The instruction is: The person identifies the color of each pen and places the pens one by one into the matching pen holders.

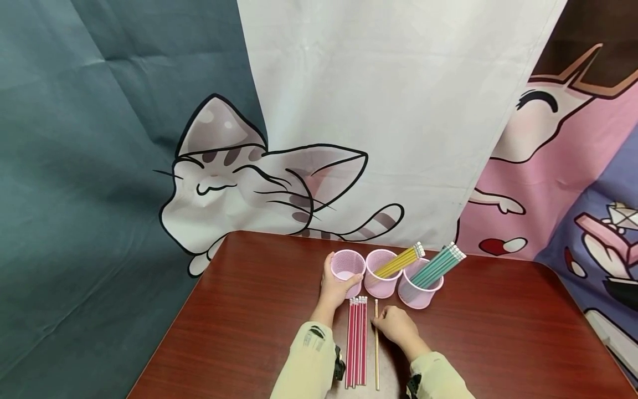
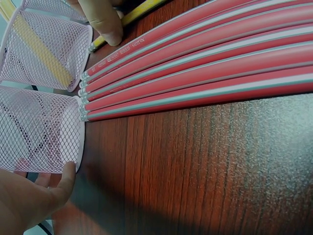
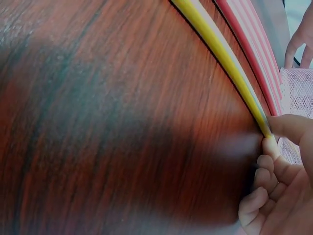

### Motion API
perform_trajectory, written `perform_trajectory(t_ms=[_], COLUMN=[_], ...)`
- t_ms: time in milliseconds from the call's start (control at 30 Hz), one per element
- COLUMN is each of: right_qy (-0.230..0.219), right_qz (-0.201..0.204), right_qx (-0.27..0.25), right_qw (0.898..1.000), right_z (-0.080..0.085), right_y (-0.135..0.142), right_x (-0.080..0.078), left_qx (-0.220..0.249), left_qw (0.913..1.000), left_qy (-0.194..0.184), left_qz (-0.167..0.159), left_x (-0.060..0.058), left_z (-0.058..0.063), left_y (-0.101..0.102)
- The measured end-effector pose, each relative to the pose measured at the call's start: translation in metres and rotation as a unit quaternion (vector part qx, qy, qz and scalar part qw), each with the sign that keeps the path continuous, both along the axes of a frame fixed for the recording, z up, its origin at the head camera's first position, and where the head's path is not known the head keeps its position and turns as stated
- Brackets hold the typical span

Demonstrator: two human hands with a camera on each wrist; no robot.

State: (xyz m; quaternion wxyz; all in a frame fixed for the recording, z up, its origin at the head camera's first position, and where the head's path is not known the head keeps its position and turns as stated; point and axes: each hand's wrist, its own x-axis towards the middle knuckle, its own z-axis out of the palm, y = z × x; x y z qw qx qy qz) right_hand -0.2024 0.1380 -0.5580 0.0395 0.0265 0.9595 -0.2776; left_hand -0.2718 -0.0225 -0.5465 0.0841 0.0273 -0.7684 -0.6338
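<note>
Just right of the red pencils (image 1: pixel 356 343), my right fingers (image 3: pixel 291 128) are clamped on the lone yellow pencil (image 1: pixel 377 360) near its far end; a firm pinch and straight lift should spare those pencils a nudge. Just beyond the red pencils, my left fingers (image 2: pixel 64 186) grip a pink cup (image 1: pixel 349 259), which should steady it.

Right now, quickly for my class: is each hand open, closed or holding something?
Left hand: holding the leftmost pink mesh cup.
Right hand: pinching the lone yellow pencil.

Print (image 2: pixel 119 53) on a red pencil (image 2: pixel 154 36) is unreadable.
</note>
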Motion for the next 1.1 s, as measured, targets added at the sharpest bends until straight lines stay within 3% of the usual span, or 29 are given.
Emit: perform_trajectory(t_ms=[467, 667, 800, 1100], right_qy=[0.001, -0.002, 0.008, 0.028], right_qz=[-0.004, -0.003, -0.002, 0.018], right_qx=[-0.039, -0.108, -0.165, -0.2], right_qw=[0.999, 0.994, 0.986, 0.979], right_z=[0.002, 0.01, 0.021, 0.059], right_y=[0.005, 0.001, -0.001, 0.009], right_x=[0.001, 0.001, 0.001, -0.004], left_qx=[-0.001, 0.004, 0.009, 0.001], left_qw=[0.9999, 0.9999, 0.9997, 1.0], left_qy=[0.01, 0.014, 0.021, 0.007], left_qz=[0.001, 0.002, 0.001, 0.004], left_x=[0.0, 0.001, 0.001, 0.001], left_z=[-0.002, -0.002, -0.002, 0.0], left_y=[0.001, 0.001, 0.001, 0.0])
